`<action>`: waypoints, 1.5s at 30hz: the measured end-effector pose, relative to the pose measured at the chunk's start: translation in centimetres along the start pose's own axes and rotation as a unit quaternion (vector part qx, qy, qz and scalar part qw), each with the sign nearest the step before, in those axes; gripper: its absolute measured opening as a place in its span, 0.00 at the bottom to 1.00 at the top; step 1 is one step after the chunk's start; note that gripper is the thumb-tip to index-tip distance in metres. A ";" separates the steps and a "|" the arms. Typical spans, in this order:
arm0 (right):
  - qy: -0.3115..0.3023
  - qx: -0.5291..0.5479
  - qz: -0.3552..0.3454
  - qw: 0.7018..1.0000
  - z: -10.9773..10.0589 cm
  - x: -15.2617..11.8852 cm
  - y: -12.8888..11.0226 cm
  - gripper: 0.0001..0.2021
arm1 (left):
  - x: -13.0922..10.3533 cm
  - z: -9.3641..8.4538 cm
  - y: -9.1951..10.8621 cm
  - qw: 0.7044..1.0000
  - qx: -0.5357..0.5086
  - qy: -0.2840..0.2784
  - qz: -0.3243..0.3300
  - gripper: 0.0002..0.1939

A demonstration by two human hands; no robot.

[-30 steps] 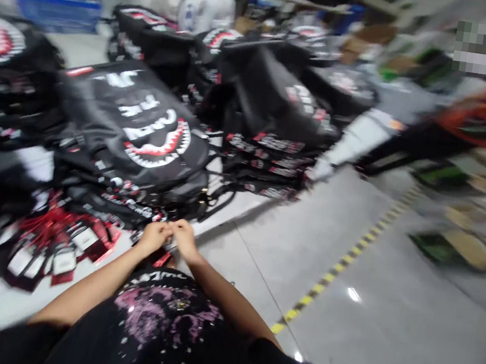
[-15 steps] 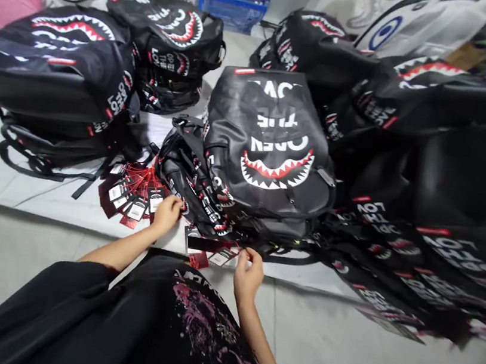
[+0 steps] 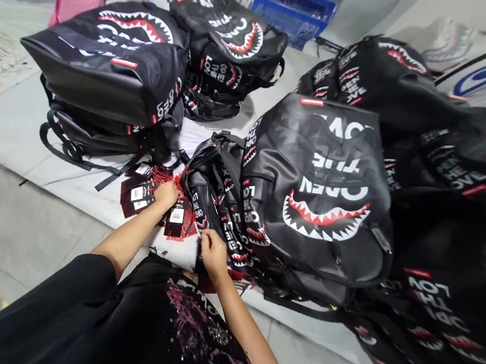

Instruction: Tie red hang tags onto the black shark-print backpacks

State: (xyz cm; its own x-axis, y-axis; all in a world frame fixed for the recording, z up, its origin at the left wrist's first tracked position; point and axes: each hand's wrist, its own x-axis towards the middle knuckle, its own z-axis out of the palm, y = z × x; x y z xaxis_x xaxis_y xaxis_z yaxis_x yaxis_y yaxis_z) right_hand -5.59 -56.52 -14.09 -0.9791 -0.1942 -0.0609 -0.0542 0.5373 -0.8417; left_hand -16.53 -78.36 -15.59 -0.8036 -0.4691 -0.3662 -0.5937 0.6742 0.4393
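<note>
Looks down past a black shirt at a white table. Shows black bags in stacks: to the left, a bulky bag; to the right, a large printed bag flat on top of slumped lower bags. Between these stacks, near the table's front edge, a heap of dark red tags with white labels, bunched on red cords.

Left hand: on the heap, fingers curled narrow among the tags; impossible to tell a pinch from a touch. Right hand: thumb and fingertips drawn together at the near corner of the lower bags; too small to tell a held cord from an empty pinch. Beside the right wrist, a second bunch of tags, partly hidden.

Likeliest trouble, at a guess: a tangle, from cords crossing so densely, with one lifted tag perhaps dragging neighbours along. Also possible: tags sliding off the front edge after a pull toward the body, or snagging on the loose strap nearby. With a hard tug against the uneven lower bags, some risk of shifting the right stack.
</note>
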 end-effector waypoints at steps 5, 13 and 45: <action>-0.063 0.035 0.001 0.997 2.7 5.2 -2.6 0.15 | 0.1 -0.5 -1.0 0.999 -0.017 -0.036 -0.013 0.08; -0.168 -0.020 0.028 0.985 8.4 14.9 -5.1 0.17 | -0.3 -2.4 -2.2 0.995 0.063 -0.056 0.056 0.12; 0.222 0.050 0.172 0.958 -9.4 -8.0 1.7 0.12 | -12.9 -2.8 1.2 0.858 0.039 -0.186 0.478 0.15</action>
State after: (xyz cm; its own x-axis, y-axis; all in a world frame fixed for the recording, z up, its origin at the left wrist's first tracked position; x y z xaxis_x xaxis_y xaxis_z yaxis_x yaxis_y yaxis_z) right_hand 0.29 -46.33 -10.04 -0.9237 0.3608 -0.1290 0.2846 0.4205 -0.8615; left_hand -6.98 -73.03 -8.03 -0.8447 0.5234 -0.1117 0.3455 0.6927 0.6331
